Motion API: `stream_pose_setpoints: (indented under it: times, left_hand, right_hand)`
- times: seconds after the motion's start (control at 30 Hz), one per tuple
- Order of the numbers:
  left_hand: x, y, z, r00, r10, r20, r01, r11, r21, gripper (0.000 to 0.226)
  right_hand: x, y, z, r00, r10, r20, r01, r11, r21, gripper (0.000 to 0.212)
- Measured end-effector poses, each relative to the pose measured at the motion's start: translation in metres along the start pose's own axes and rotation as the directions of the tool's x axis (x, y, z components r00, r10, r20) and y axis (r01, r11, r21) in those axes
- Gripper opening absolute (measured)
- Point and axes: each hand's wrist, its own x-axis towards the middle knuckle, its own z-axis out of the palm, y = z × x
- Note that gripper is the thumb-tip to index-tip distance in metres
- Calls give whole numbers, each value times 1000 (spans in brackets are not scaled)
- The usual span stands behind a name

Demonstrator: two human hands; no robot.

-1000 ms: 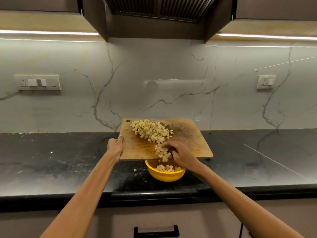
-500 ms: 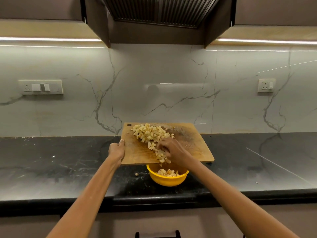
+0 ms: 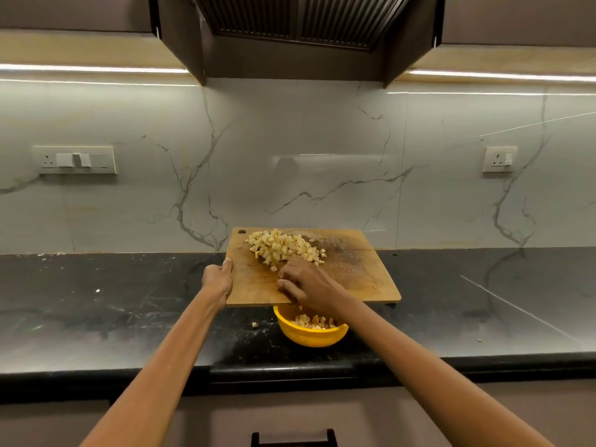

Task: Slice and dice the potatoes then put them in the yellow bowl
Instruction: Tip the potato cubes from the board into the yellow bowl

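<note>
Right hand [image 3: 306, 285] has swept back down from the diced potato pile [image 3: 285, 246] to the board's [image 3: 361, 279] near edge, fingers loosely bent, raking, gripping nothing. Another batch just dropped into the yellow bowl [image 3: 311, 337] on the worktop [image 3: 96, 301]. Left hand [image 3: 219, 280] still grips the board; most dice remain.

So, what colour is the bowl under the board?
Yellow; the bowl shows best in the head view.

My left hand [image 3: 219, 282] holds the board's [image 3: 358, 279] left edge. Potato cubes [image 3: 283, 248] lie on its far half, my right hand [image 3: 306, 283] just before them. The bowl [image 3: 311, 335] sits on the worktop [image 3: 96, 311] under the board's near edge, more cubes in it.
</note>
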Motion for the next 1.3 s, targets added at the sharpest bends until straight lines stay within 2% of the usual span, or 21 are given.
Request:
stream_pose_setpoints:
  times: [0.1,0.27,0.37,0.5,0.6,0.73,0.9,0.97,1.03,1.13,1.23,1.3]
  left_hand:
    - [2,-4,-1,1000,-19,-4,19,1000,-6,38]
    - [2,-4,1,1000,-13,12,13,1000,-12,38]
    - [2,-4,0,1000,-17,17,17,1000,-7,37]
    - [2,-3,1,1000,-18,18,18,1000,10,37]
    - [3,-4,2,1000,-18,13,17,1000,8,36]
    - [4,-5,2,1000,-22,12,22,1000,14,36]
    - [4,-6,2,999,-29,14,29,999,22,36]
    - [4,-6,2,1000,-25,8,24,999,24,36]
    - [5,-6,2,1000,-26,4,26,999,19,37]
    - [3,-4,2,1000,-24,8,23,999,33,37]
    - [3,-5,3,1000,-18,-5,18,999,35,40]
    - [6,-6,2,1000,-23,-11,24,999,27,42]
  right_hand:
    - [-20,4,-6,999,21,-41,-18,998,60,17]
    - [-30,23,-26,960,152,-234,-89,962,258,6]
    - [-31,35,-32,933,244,-265,-167,944,284,4]
    - [-31,39,-33,919,293,-265,-205,927,315,4]
    - [-33,44,-35,893,329,-307,-255,932,257,8]
    - [-37,44,-24,889,432,-151,-404,896,187,28]
    - [-39,16,-5,956,293,-1,-286,935,209,34]
    - [-39,5,-6,973,224,50,-229,933,277,38]
    - [-38,2,-13,973,227,29,-218,878,426,43]
    - [-36,13,-24,926,370,-81,-262,779,570,34]
    - [-38,13,-21,950,310,-36,-270,876,400,30]
    - [-41,10,-16,974,224,-27,-196,902,385,33]
